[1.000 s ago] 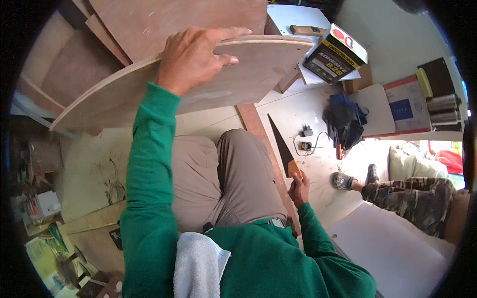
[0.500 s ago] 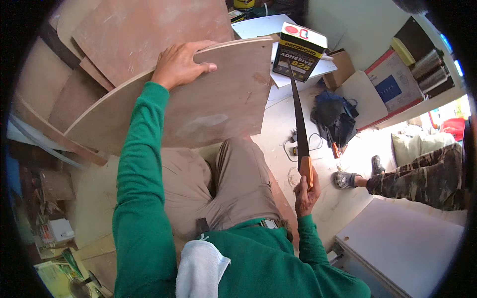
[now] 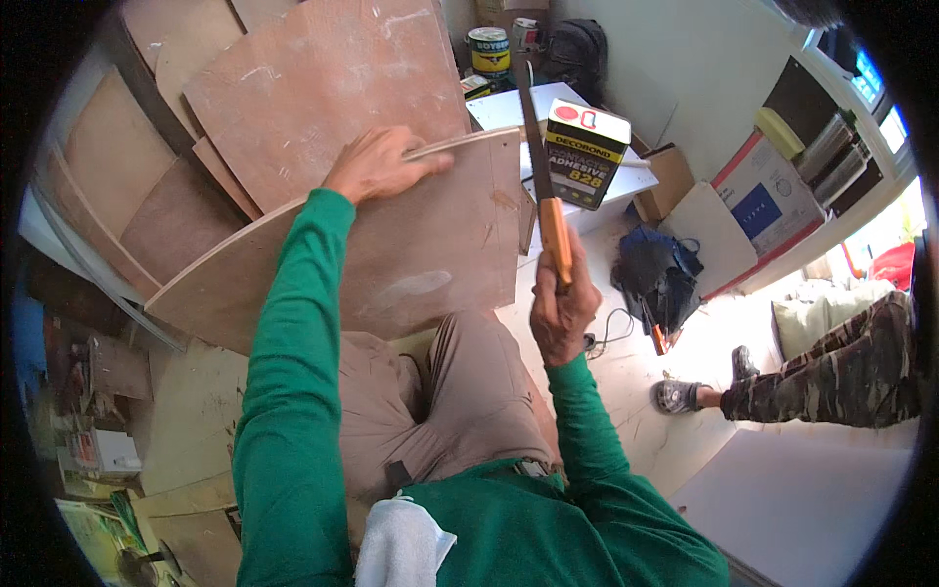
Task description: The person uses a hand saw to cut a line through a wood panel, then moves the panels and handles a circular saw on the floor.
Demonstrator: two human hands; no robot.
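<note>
My left hand (image 3: 386,161) grips the top edge of a plywood panel (image 3: 352,264) with a curved side, standing upright over my lap. My right hand (image 3: 562,313) is closed on the orange handle of a saw (image 3: 553,230). Its long dark blade points upward beside the panel's right end, in front of the white shelf board; I cannot tell whether it touches the wood. A rectangular adhesive tin (image 3: 577,176) stands just right of the blade.
More plywood pieces (image 3: 313,68) lean behind. A paint can (image 3: 489,57), a backpack (image 3: 577,54) and a cardboard box (image 3: 660,166) are at the back. A black bag (image 3: 650,269) and cables lie on the floor. Another person's camouflage-clad legs (image 3: 822,367) extend at right.
My right hand has raised the saw from low beside my thigh to the panel's right end, blade upright. My left hand still holds the panel's edge.
</note>
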